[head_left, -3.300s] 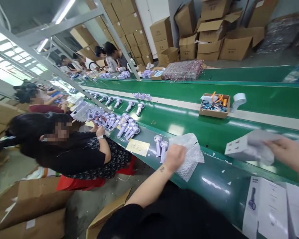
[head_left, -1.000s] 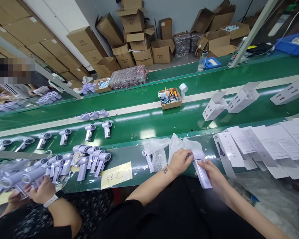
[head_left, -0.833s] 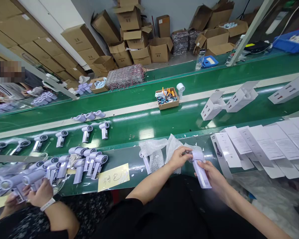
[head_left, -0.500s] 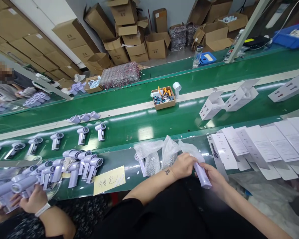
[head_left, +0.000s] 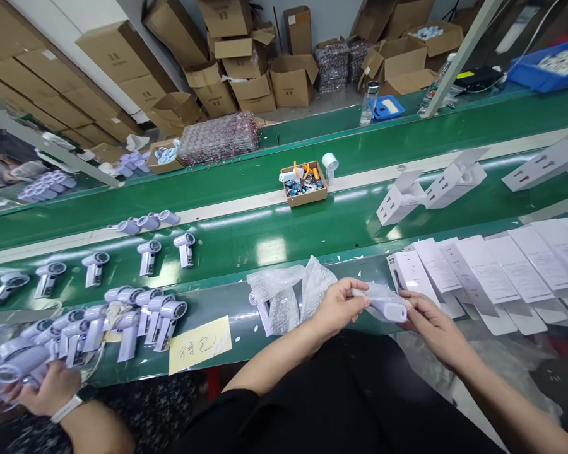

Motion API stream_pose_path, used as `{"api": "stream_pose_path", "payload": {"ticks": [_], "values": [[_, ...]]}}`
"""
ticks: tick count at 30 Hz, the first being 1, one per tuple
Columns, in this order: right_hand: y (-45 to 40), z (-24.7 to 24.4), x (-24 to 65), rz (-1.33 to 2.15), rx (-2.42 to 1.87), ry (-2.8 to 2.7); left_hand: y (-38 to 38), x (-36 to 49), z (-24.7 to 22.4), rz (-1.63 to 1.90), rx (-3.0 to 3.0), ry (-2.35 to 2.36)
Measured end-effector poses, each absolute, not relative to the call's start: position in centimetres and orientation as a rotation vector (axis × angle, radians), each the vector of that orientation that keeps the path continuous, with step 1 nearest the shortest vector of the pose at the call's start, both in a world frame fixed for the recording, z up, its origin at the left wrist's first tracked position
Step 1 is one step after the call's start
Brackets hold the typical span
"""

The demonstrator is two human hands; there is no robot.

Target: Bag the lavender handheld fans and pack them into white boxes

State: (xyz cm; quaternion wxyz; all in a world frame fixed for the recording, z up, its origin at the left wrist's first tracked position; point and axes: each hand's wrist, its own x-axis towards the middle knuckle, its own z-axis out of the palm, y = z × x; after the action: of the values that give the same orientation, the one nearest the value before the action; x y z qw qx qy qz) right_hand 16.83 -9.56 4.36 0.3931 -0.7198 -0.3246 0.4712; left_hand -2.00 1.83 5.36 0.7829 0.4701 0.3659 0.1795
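Note:
A lilac device shaped like a small hair dryer (head_left: 389,311) lies in a translucent bubble-wrap bag (head_left: 375,297) between my hands, its rounded end towards me. My left hand (head_left: 343,308) is closed on the bag at its left end. The fingers of my right hand (head_left: 430,325) pinch the bag and device at the right end. Just left of my left hand are more bubble-wrap bags (head_left: 316,287), and a lilac device (head_left: 264,313) shows partly beneath them. White box (head_left: 413,271) and several paper leaflets or flat cartons (head_left: 483,277) lie to the right.
Lilac devices (head_left: 127,334) crowd the bench at left, where a co-worker's hand (head_left: 52,384) holds one. A handwritten yellow card (head_left: 200,345) lies nearby. On the green conveyor (head_left: 246,233) stand white boxes (head_left: 400,198) and a carton of small parts (head_left: 307,192). Cardboard boxes (head_left: 291,79) fill the back.
The bagged device has swung from hanging down towards me to a flatter pose across my hands. My right hand has moved to its end. The camera view has shifted slightly.

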Motion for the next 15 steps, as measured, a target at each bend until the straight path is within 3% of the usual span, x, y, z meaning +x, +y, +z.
{"api": "stream_pose_path", "payload": {"ticks": [4,9,13,15], "values": [[-9.7,7.1,16.5,1.28,-1.732,-0.848,2.5,-4.0,7.0,0.319,1.33,0.615],[-8.3,7.3,13.8,1.549,-1.388,-0.525,2.1,-4.0,5.0,0.134,1.832,0.539],[-7.5,5.2,17.5,1.685,-1.49,-1.148,0.7,-3.5,1.6,0.228,1.738,0.675],[-7.6,2.7,20.7,1.356,-1.775,-1.623,0.8,-3.8,0.5,0.294,1.541,0.869]]}}
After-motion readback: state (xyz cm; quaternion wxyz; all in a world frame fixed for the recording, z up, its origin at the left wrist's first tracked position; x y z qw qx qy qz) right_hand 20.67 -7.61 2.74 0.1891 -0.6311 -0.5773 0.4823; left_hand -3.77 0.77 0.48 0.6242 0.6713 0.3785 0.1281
